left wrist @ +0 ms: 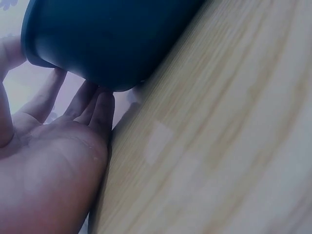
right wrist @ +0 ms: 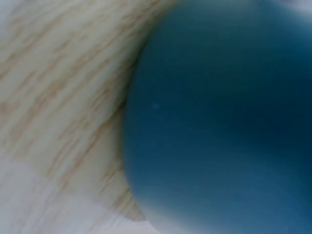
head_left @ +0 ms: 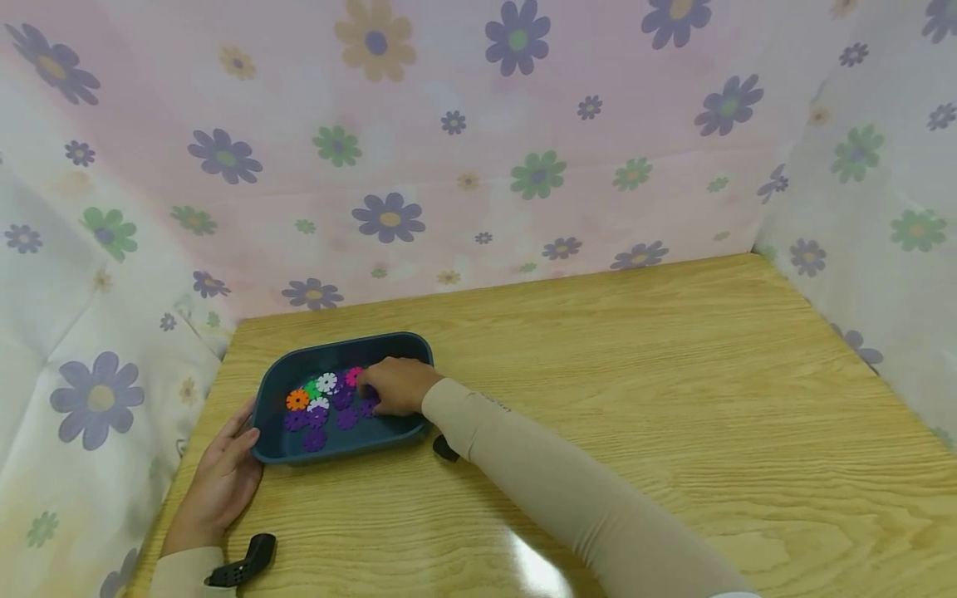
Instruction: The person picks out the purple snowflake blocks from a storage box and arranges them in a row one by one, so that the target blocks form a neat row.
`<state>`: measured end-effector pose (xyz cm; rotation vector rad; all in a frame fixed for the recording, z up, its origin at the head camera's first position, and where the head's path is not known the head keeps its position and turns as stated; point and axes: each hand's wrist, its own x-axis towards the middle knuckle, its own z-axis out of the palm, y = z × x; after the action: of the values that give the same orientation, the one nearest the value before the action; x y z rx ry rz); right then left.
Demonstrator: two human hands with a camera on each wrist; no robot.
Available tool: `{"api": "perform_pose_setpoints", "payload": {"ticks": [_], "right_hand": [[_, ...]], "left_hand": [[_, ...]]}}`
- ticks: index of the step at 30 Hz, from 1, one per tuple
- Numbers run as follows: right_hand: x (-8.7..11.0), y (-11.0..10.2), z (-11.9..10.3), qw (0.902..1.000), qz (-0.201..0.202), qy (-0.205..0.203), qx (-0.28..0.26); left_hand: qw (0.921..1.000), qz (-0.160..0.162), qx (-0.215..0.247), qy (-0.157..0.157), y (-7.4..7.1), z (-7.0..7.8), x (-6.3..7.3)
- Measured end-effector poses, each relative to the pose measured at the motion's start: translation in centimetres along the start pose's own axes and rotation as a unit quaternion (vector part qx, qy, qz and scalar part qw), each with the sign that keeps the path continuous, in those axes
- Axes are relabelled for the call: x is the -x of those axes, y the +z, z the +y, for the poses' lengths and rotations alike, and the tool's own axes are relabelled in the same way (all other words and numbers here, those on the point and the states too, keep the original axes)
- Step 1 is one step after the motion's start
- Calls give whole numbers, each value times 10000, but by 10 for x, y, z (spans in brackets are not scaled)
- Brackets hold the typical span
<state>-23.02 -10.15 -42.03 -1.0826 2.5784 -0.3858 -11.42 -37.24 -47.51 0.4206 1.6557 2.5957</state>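
A dark teal plastic basin (head_left: 329, 355) sits on the left part of the table. Inside it lie several flat, notched disc pieces: purple ones (head_left: 315, 439), an orange one (head_left: 297, 399), white ones (head_left: 326, 382), a green one (head_left: 311, 389) and a pink one (head_left: 354, 377). My left hand (head_left: 224, 477) grips the basin's left end, thumb on the rim; the left wrist view shows its fingers (left wrist: 103, 109) against the basin's outer side. Over the right end reaches my right hand (head_left: 398, 386), its fingers down among the discs. Whether it pinches one is hidden. Only the basin's wall (right wrist: 219, 122) fills the right wrist view.
The wood-grain table (head_left: 598, 374) extends far to the right of the basin. Flower-printed cloth (head_left: 463, 224) hangs along the back and both sides. A black wrist device (head_left: 250, 565) is on the left wrist, and another black device (head_left: 445, 448) shows beneath the right wrist.
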Motion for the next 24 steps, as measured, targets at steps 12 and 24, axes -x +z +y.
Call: {"api": "perform_pose_setpoints", "payload": {"ticks": [12, 24], "right_hand": [[1, 0, 2, 9998, 24, -81, 167], [0, 3, 2, 9997, 147, -203, -42]], "left_hand": [[9999, 123, -57, -76, 1, 0, -2], [9996, 133, -97, -217, -2, 2, 0]]}}
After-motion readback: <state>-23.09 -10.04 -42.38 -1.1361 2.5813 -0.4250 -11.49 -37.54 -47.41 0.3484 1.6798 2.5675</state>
